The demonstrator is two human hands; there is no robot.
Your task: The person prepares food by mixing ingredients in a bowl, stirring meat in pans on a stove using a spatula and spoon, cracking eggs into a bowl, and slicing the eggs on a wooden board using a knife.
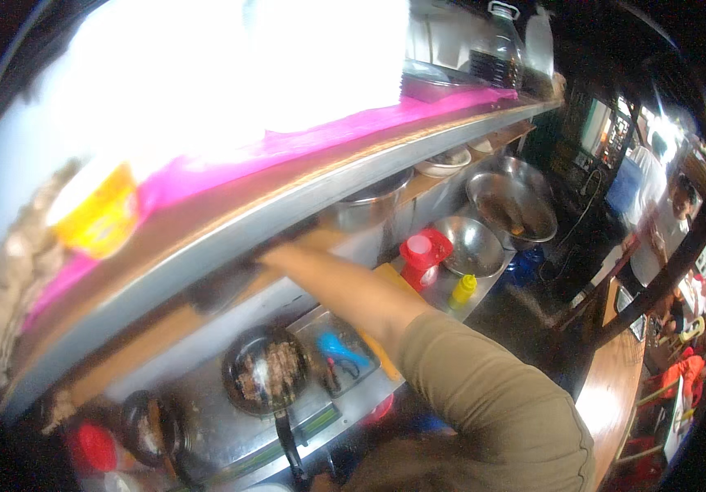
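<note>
My right arm reaches across the stove to the lower wooden ledge (144, 350) beneath the upper shelf (217, 240). My right hand (274, 255) is blurred and mostly hidden in the shadow under that shelf; its fingers cannot be made out. A metal pot (368, 206) is on the ledge just right of it. Below my forearm, a black frying pan (267, 372) holds browned, chopped food, its black handle (289, 443) pointing towards me. A dim form like my left forearm (405, 458) shows at the bottom, near the handle's end; the hand itself is unclear.
Right of the frying pan sits a metal tray (356, 384) with a blue utensil (340, 350). Beyond are a red container (420, 258), a yellow squeeze bottle (463, 290) and metal bowls (469, 246). A second pan (150, 427) stands at left. People are in the background at right.
</note>
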